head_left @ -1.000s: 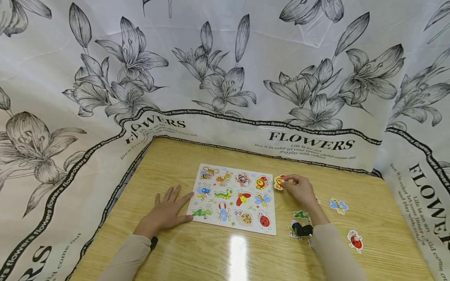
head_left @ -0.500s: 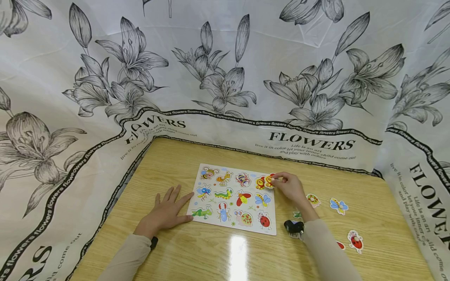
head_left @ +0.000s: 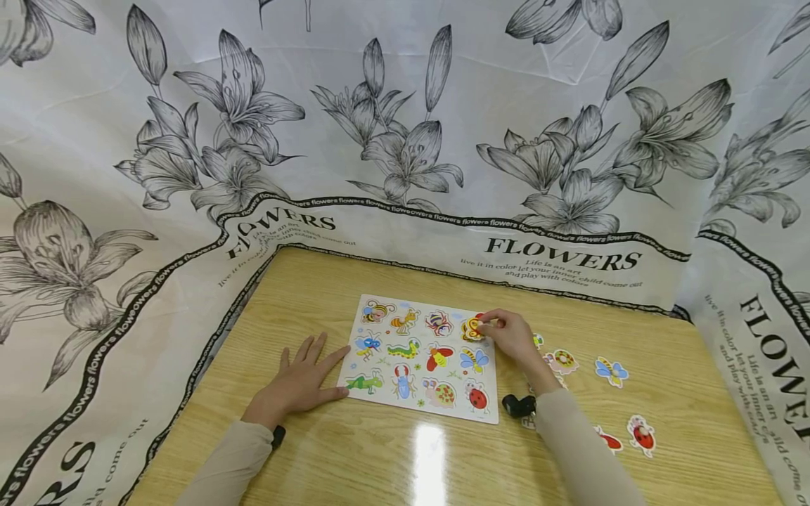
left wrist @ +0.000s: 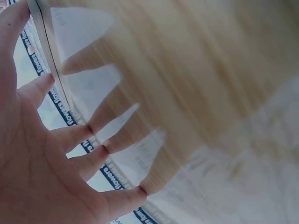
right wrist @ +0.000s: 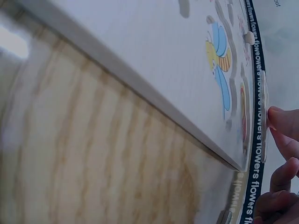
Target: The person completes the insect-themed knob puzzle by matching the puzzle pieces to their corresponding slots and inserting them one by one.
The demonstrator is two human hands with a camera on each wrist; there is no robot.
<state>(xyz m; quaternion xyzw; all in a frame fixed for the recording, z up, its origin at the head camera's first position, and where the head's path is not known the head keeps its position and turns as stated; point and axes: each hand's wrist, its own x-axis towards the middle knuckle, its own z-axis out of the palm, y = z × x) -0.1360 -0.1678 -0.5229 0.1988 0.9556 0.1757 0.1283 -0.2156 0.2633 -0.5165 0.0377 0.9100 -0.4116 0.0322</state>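
Note:
A white puzzle board printed with insects in rows lies flat on the wooden table. My right hand pinches a red and yellow butterfly puzzle piece between thumb and finger, over the board's far right corner, where it covers the printed butterfly. In the right wrist view the piece shows edge-on, raised above the board's surface. My left hand rests on the table with fingers spread; its thumb and index fingertips are right at the board's left edge. The left wrist view shows the palm and outstretched fingers.
Several loose puzzle pieces lie right of the board: a bee, a ladybug, a snail and a red-winged piece. The right forearm partly covers others. A flowered curtain borders the table.
My right hand has carried the butterfly piece leftward from beside the board to over its far right corner. The left hand has stayed in place.

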